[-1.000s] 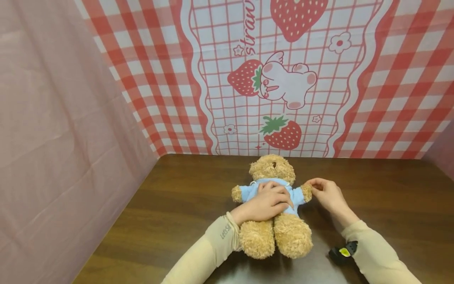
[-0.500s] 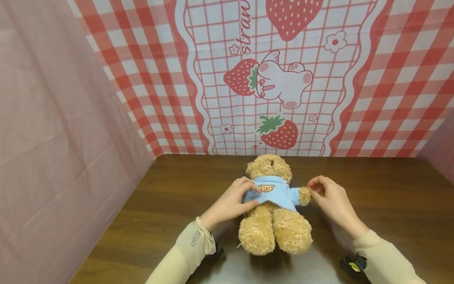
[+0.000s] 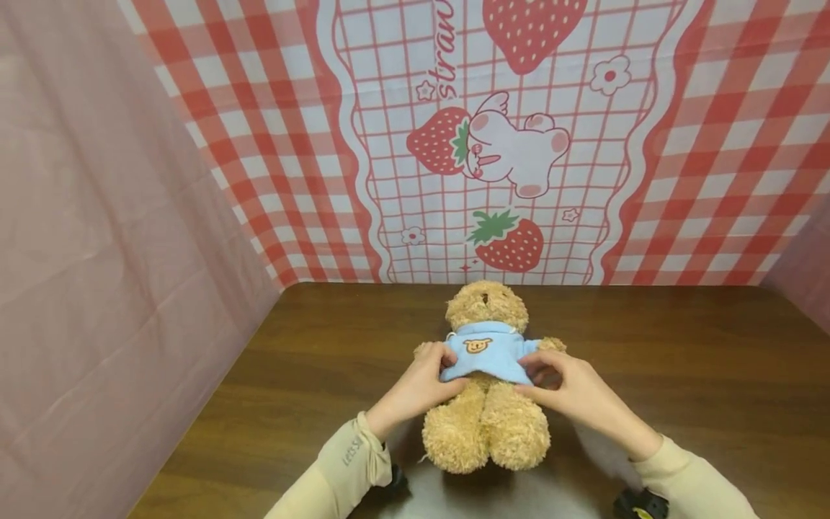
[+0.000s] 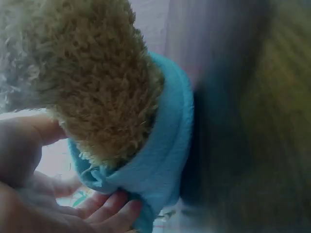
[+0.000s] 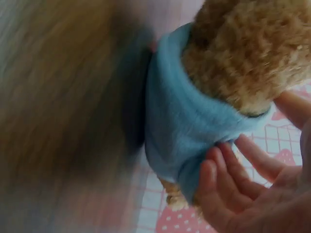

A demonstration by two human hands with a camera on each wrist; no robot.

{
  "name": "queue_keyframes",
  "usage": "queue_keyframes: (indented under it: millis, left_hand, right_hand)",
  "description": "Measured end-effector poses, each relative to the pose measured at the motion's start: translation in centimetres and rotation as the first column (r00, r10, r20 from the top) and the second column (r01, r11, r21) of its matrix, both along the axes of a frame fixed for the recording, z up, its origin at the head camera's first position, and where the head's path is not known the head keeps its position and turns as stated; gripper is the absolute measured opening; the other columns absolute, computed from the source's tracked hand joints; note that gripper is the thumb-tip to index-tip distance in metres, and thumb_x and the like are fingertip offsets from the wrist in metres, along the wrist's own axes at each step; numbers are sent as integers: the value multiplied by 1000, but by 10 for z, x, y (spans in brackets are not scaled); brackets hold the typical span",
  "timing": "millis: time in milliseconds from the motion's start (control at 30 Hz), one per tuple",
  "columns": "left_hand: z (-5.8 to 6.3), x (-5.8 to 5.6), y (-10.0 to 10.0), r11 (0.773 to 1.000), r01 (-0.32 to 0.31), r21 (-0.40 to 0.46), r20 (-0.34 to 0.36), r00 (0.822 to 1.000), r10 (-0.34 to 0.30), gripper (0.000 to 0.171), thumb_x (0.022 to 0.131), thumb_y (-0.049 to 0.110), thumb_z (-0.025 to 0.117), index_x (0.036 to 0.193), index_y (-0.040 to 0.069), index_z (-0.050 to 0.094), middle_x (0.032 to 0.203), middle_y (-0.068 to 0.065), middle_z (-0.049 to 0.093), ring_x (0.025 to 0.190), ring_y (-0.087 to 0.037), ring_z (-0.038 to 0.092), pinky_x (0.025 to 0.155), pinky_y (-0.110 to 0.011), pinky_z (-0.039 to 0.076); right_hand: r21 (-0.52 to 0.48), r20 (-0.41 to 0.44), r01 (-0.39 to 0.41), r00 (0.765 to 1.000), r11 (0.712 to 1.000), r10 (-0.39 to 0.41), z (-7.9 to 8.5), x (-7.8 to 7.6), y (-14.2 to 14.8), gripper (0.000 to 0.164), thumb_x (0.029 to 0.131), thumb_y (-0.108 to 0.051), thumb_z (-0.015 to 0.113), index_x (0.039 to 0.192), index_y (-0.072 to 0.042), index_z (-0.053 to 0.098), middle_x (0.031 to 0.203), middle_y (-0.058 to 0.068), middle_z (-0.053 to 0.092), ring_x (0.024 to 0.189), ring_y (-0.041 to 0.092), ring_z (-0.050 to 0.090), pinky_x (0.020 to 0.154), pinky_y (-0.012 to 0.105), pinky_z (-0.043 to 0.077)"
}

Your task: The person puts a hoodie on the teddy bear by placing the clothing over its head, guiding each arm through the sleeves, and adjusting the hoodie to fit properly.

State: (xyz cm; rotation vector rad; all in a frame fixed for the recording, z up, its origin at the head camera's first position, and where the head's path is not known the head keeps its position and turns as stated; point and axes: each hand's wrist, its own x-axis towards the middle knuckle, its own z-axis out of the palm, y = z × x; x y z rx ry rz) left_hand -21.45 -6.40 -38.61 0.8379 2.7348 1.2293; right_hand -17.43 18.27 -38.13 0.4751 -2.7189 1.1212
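Note:
A tan, fluffy teddy bear (image 3: 488, 303) lies on its back on the table, head toward the far edge. It wears a light blue shirt (image 3: 496, 353) with a small bear face on the chest. My left hand (image 3: 421, 378) holds the bear's side at the shirt, thumb near the hem by the leg. On the opposite side my right hand (image 3: 570, 386) holds it likewise, fingers curved against the shirt. Both wrist views show fingertips on the shirt's blue cloth (image 4: 167, 145), below the sleeves. The bear's left-side paw is partly hidden behind my left hand.
The dark brown wooden table (image 3: 311, 339) ends at a red-and-white checked strawberry cloth (image 3: 389, 144) hanging behind it. A pale pink curtain (image 3: 130, 216) hangs along the left side. Black wrist devices (image 3: 638, 503) sit under the sleeves.
My left hand has slid off the bear's chest to its side. My right hand has let go of the paw and come to the shirt's side. The bear's legs have shifted left.

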Motion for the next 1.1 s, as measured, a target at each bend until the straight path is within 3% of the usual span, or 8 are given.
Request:
queue_keyframes:
  millis: [133,267,367,533,733,867,967,1100]
  left_hand:
    - [0,2,4,999,10,33,-14,1000,-10,14,83,24,63,77,13,57,92,-2,46,80,-16,43,69,-25,36]
    - [1,2,5,992,42,118,87,995,-52,21,88,26,58,74,10,58,105,-4,48,95,-19,47,76,-29,39]
    - [3,0,6,979,59,197,180,979,-95,25,89,25,58,73,6,57,111,-5,47,107,-21,44,83,-33,39]
    - [1,-4,4,961,92,260,271,949,-164,21,83,20,65,75,1,60,103,-4,43,101,-17,39,84,-33,36]
    - [-8,-6,-4,969,141,204,157,972,-175,15,82,19,66,93,9,65,109,-1,46,103,-16,42,89,-37,39]
    - [-15,5,-7,978,20,207,145,988,-51,24,82,12,64,102,3,55,104,-9,52,93,-17,51,82,-29,45]
    - [-18,15,-6,959,-98,266,303,953,14,26,82,11,60,103,-3,51,96,-12,54,83,-14,53,73,-24,45]
    - [-19,21,-1,901,-205,382,470,883,2,29,84,11,55,107,-6,50,95,-10,56,79,-11,51,70,-24,43]
  right_hand:
    - [-17,-11,20,1000,1000,-20,0,2,-3,20,77,-34,71,87,-17,65,89,-3,57,82,11,56,70,26,50]
    - [-7,-52,1,999,1000,-1,-4,2,-1,8,81,-25,68,77,-19,65,95,-2,54,90,12,52,75,27,49]
    - [-16,-55,-22,998,1000,21,-5,2,1,11,83,-18,65,72,-20,63,95,-4,53,90,9,50,72,24,46]
    - [-79,-62,-112,992,991,108,-5,2,4,21,80,-5,58,64,-18,56,92,-3,51,88,6,42,69,22,37]
    - [-24,-122,-160,980,987,156,-13,2,10,21,71,-4,67,73,-22,57,88,-6,49,85,3,42,70,22,38]
    - [-5,53,-118,992,993,118,-16,7,12,25,68,-12,71,86,-14,54,82,-4,50,77,5,47,64,24,41]
    - [-117,236,-85,966,990,111,-17,12,12,31,74,-14,67,98,-4,50,89,6,56,82,14,54,67,27,44]
    - [-330,389,-28,907,944,163,-16,17,9,34,87,-15,54,111,8,43,106,17,54,92,19,54,73,31,45]
